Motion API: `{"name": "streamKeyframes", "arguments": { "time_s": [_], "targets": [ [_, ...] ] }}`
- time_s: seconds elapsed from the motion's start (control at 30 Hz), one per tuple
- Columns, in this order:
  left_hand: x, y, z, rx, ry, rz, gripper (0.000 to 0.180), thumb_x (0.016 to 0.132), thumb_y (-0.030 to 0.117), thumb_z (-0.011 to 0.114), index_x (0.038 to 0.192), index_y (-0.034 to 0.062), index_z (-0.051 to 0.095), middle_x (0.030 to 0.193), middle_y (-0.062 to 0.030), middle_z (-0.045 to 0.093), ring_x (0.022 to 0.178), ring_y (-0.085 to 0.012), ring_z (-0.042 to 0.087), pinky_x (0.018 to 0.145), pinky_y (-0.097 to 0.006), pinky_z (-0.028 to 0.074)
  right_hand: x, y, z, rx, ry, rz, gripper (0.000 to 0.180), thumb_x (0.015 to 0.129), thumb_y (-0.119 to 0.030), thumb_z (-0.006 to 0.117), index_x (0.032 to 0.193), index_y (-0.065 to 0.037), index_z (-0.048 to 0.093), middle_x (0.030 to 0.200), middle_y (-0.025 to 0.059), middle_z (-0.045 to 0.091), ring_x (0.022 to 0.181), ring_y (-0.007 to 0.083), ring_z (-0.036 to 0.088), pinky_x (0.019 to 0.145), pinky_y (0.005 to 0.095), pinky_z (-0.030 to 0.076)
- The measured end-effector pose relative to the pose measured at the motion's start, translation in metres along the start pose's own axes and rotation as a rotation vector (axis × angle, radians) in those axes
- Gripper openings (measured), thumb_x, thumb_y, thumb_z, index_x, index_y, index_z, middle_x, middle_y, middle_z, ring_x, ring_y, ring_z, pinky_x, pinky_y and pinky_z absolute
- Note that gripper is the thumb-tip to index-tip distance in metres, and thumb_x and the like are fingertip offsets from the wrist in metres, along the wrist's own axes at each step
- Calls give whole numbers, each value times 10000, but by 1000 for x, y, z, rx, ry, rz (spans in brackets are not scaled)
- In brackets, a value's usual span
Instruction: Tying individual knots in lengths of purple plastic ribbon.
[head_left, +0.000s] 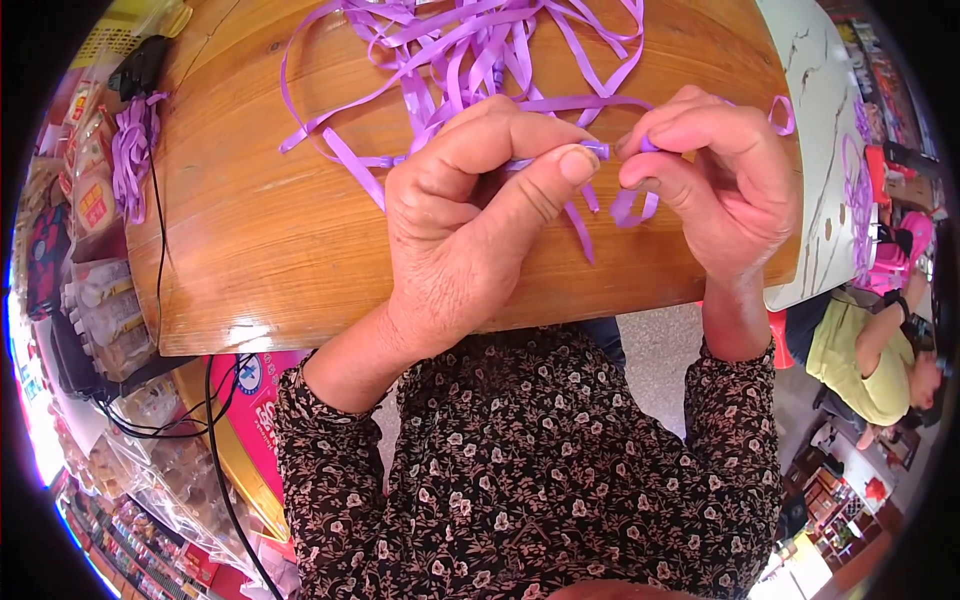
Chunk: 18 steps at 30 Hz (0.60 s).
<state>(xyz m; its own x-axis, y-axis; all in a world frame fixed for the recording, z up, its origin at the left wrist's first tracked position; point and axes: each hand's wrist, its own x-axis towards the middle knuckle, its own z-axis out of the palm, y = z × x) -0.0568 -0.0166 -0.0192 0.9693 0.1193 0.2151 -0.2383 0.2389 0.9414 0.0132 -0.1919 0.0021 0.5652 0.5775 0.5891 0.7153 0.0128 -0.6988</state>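
Observation:
Both my hands are raised over the wooden table, fingertips close together. Pinched between the thumb and forefinger of my left hand (pixel 470 215) is a purple ribbon end with a small purple tube (pixel 597 149) sticking out to the right. My right hand (pixel 715 180) pinches a small purple piece (pixel 649 145), mostly hidden by the fingers, a short gap from that tube. A loop of ribbon (pixel 636 207) hangs below my right fingers. Behind my hands lies a tangled heap of purple ribbons (pixel 465 60), some strands running under my left hand.
The wooden table (pixel 270 220) adjoins a white marbled surface (pixel 815 140) at right, with more purple ribbons (pixel 857 200). A ribbon bundle (pixel 132 150) hangs at the left edge near a black cable (pixel 160 240). Packaged goods (pixel 105 310) stand left; a person in a yellow-green shirt (pixel 850 345) sits at right.

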Motion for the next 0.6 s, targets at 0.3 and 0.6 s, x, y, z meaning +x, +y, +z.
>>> {"name": "streamKeyframes", "arguments": {
  "time_s": [0.3, 0.6],
  "targets": [
    [0, -1, 1, -1, 43, 12, 47, 816, 17, 645, 860, 3, 653, 719, 2, 543, 664, -60, 461, 589, -201, 369, 7, -8, 5, -104, -12, 31, 264, 734, 78, 660, 990, 77, 594, 859, 139, 610, 743, 203, 567, 633, 269, 451],
    [2, 0, 0, 154, 24, 112, 42, 808, 19, 649, 846, 6, 661, 692, -1, 533, 644, -73, 457, 576, -212, 364, 8, -3, 1, -88, -39, -54, 184, 730, 73, 662, 903, 50, 605, 854, 149, 607, 724, 184, 572, 609, 240, 463]
  ]
}}
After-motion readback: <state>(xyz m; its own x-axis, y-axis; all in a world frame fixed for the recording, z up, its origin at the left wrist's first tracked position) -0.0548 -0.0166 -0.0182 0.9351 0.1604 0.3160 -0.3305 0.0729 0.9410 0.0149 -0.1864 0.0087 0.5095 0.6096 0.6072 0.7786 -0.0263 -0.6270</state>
